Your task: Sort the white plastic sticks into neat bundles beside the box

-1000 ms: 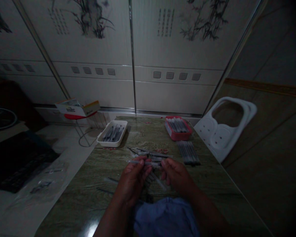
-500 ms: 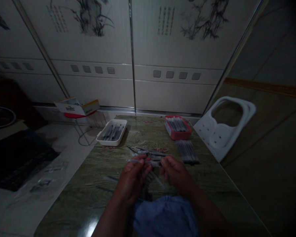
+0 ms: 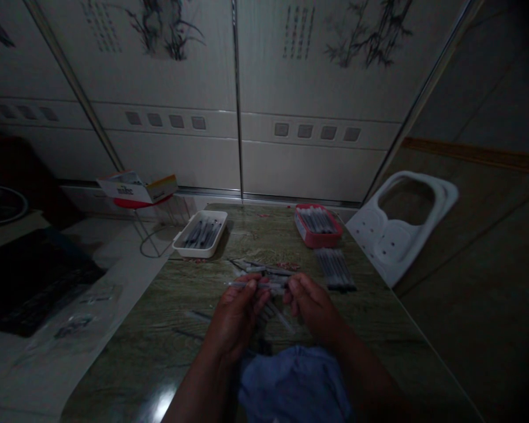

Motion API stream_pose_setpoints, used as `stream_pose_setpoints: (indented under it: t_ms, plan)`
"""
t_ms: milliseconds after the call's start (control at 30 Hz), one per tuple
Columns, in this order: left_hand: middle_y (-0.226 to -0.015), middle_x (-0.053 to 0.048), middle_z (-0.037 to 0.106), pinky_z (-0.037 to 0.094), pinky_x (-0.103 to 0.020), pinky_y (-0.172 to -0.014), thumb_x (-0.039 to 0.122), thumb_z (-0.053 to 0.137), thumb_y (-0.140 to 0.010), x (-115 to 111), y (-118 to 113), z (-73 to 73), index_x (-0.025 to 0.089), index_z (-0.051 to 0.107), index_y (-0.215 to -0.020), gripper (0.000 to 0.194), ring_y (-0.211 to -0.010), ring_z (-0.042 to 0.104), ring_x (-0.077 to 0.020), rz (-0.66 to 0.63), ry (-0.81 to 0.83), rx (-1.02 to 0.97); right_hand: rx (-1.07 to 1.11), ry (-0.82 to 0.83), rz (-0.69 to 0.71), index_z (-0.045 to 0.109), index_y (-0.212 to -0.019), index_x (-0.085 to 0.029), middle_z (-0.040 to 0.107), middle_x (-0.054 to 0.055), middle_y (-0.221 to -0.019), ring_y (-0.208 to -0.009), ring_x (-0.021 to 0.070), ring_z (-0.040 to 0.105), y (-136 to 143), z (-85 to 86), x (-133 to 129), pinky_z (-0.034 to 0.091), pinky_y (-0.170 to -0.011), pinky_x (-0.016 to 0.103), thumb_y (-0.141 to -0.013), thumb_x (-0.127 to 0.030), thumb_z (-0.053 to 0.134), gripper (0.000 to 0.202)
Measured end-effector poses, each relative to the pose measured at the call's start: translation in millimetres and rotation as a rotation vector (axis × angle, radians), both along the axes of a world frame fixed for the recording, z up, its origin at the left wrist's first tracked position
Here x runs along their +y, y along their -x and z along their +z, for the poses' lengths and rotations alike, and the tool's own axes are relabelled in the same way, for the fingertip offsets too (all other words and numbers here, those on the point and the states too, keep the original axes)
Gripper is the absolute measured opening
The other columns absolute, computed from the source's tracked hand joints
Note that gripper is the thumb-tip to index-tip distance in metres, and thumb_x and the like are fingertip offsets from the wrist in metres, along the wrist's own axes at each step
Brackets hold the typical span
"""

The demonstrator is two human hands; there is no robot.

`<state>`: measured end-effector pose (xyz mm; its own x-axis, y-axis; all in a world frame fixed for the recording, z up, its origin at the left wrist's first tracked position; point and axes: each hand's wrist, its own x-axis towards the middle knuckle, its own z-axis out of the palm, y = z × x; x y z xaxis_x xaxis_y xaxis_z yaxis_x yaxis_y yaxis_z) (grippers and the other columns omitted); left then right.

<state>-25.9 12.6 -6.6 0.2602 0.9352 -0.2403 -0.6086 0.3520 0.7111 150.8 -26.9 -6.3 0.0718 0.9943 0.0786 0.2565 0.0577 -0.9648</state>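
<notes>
A clear pen (image 3: 268, 285) lies level between my two hands over the table. The fingers of my left hand (image 3: 238, 314) are closed round its left part. My right hand (image 3: 311, 299) pinches its dark right end. Beneath and behind them are several loose pens (image 3: 282, 317) in a scattered pile. To the right of the pile, a row of pens (image 3: 335, 269) with dark ends lies side by side. A white tray (image 3: 223, 230) at the back left and a red box (image 3: 321, 239) at the back right both hold pens.
Blue cloth (image 3: 295, 385) lies at the near edge of the wood-patterned table (image 3: 158, 317). An open carton (image 3: 127, 189) rests on a red stool (image 3: 136, 204) at the left. A white folded chair (image 3: 394, 235) leans at the right.
Both hands stay nearly in place with the pen between them. The view has shifted very slightly.
</notes>
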Motion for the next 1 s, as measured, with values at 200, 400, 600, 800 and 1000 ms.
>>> stream_pose_setpoints:
  t_ms: [200,400,600,800,1000]
  plan:
    - [-0.100,-0.008,0.074,0.058,-0.028,-0.089,0.019,0.076,-0.082,-0.7,1.3,-2.0,0.015,0.070,-0.101,0.020,-0.088,0.071,-0.0144,-0.011,-0.010,-0.005,-0.021,-0.041,0.045,0.056,-0.093,-0.022,0.060,-0.002,-0.077,-0.062,0.0131,0.052,-2.1,-1.2,-0.8,0.039,-0.057,0.025,-0.100,-0.046,0.046,0.027]
    - [-0.105,-0.009,0.074,0.057,-0.028,-0.091,0.024,0.077,-0.082,-1.5,1.3,-3.0,0.015,0.070,-0.102,0.022,-0.092,0.071,-0.0151,-0.054,-0.054,0.006,-0.090,-0.020,0.004,0.052,-0.077,-0.022,0.052,-0.003,-0.067,-0.062,0.0134,0.049,-0.3,-2.0,-1.8,0.037,-0.057,0.025,-0.103,-0.046,0.040,0.037]
    - [-0.105,-0.008,0.073,0.056,-0.028,-0.092,0.024,0.077,-0.082,-1.4,0.8,-3.0,0.017,0.068,-0.104,0.024,-0.092,0.070,-0.0144,-0.045,-0.032,0.006,-0.035,-0.031,0.015,0.053,-0.082,-0.022,0.053,-0.003,-0.069,-0.059,0.0127,0.048,3.0,-1.4,-1.9,0.037,-0.055,0.025,-0.102,-0.049,0.040,0.036]
    - [-0.104,-0.009,0.074,0.056,-0.028,-0.089,0.024,0.076,-0.082,-2.9,2.3,-2.0,0.016,0.067,-0.103,0.024,-0.087,0.071,-0.0137,-0.083,-0.070,0.021,-0.066,-0.035,0.011,0.050,-0.074,-0.022,0.051,-0.004,-0.063,-0.059,0.0130,0.048,3.5,-0.1,-2.2,0.036,-0.057,0.026,-0.102,-0.049,0.040,0.041]
    - [-0.101,-0.010,0.074,0.057,-0.031,-0.087,0.033,0.075,-0.084,-4.6,-2.2,-0.9,0.015,0.067,-0.106,0.030,-0.089,0.072,-0.0170,-0.091,-0.066,0.058,-0.019,-0.029,-0.050,0.051,-0.075,-0.022,0.049,-0.004,-0.064,-0.059,0.0130,0.047,4.0,-4.1,-0.4,0.035,-0.057,0.026,-0.102,-0.052,0.040,0.042]
